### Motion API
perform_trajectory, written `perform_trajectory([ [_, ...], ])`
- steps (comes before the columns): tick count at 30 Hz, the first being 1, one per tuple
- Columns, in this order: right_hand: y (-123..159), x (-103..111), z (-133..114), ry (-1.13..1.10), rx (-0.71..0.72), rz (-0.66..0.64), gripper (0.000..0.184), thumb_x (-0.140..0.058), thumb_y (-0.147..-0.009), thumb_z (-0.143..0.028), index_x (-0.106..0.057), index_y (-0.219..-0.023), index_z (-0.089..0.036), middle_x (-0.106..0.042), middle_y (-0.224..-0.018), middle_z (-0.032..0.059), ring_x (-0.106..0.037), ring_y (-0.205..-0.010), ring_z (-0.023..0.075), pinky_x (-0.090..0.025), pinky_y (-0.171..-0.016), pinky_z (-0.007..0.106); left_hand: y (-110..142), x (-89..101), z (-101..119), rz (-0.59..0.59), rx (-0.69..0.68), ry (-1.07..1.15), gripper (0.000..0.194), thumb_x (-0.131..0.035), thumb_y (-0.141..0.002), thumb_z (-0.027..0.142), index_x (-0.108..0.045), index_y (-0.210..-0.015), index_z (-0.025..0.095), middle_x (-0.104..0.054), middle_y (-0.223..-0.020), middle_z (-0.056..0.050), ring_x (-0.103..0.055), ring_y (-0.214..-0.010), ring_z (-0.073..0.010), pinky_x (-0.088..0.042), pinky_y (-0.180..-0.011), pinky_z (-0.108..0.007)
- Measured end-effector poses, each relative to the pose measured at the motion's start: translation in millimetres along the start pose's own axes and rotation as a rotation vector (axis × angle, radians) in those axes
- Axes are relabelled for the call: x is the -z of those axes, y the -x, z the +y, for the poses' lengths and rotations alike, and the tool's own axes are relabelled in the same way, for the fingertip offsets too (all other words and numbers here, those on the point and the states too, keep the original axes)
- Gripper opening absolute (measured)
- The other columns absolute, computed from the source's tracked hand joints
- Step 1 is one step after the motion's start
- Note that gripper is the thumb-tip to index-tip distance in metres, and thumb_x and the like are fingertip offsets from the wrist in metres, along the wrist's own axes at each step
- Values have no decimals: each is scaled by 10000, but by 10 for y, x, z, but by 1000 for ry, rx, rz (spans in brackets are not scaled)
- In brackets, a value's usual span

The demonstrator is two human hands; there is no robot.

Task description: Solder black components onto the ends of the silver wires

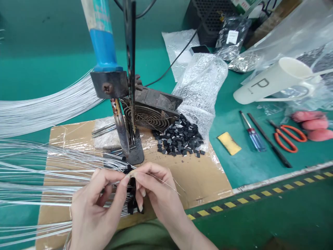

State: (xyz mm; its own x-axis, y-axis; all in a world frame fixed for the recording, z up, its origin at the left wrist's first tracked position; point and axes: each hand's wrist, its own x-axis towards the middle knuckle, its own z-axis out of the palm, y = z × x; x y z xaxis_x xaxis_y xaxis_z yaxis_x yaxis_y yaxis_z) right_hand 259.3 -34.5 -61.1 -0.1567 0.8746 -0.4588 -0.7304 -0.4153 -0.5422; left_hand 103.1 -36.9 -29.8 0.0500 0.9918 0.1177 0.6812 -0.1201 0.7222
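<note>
- Brown cardboard (205, 180) lies along the counter's near edge (262, 187); the fine wire (164, 182) is above the cardboard, towards its near edge.
- Left hand (97, 205): thumb and forefinger pinch the wire's end, which the fingertips mostly hide.
- Right hand (162, 192): thumb and forefinger pinch the same spot, tips nearly meeting the left's; loose wire trails rightward.
- Grey wires (75, 177) cross the cardboard's left edge towards black pieces (131, 199) beneath the hands.
- A light, even pinch close to the end should steer such thin wire without kinking it.
- The soldering iron (105, 52) points down just beyond the fingertips; it may be hot, so knuckles are best kept low.
- Small black parts (179, 137) heap towards the cardboard's far right corner, best left undisturbed by the trailing wire.
</note>
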Motion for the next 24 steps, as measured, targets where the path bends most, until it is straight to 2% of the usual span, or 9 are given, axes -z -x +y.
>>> perform_trajectory([
  [5, 3, -23, -18, -8, -19, 4, 235, -943, -792, -376, -843, -737, -171, -681, -613, -26, -586, -380, 56, -475, -367, 140, 34, -17, -59, -25, 51, 35, 127, -694, -1017, 338, -717, -926, 253, -732, -715, 45, -630, -588, -101, -486, -551, -187],
  [12, 9, -58, 27, -86, 0, 4, 223, -968, -771, -382, -869, -745, -183, -664, -588, -37, -549, -355, 37, -477, -349, 121, 55, -75, -45, -2, 100, 127, 118, -706, -1000, 314, -729, -927, 224, -780, -767, 1, -710, -644, -130, -574, -594, -195],
  [19, 29, -110, 80, -130, 32, 21, 184, -964, -783, -367, -890, -796, -198, -667, -589, -41, -547, -365, 30, -486, -357, 109, 52, -126, -39, 57, 79, 163, 45, -731, -979, 269, -728, -948, 237, -797, -778, 14, -718, -612, -110, -557, -539, -145],
  [24, 36, -73, 103, -86, 60, 3, 178, -936, -835, -384, -886, -817, -214, -694, -632, -40, -569, -369, 35, -491, -369, 117, -21, -111, 67, 68, 113, 246, 61, -734, -945, 223, -730, -886, 239, -782, -723, 51, -687, -535, -69, -549, -531, -101],
])
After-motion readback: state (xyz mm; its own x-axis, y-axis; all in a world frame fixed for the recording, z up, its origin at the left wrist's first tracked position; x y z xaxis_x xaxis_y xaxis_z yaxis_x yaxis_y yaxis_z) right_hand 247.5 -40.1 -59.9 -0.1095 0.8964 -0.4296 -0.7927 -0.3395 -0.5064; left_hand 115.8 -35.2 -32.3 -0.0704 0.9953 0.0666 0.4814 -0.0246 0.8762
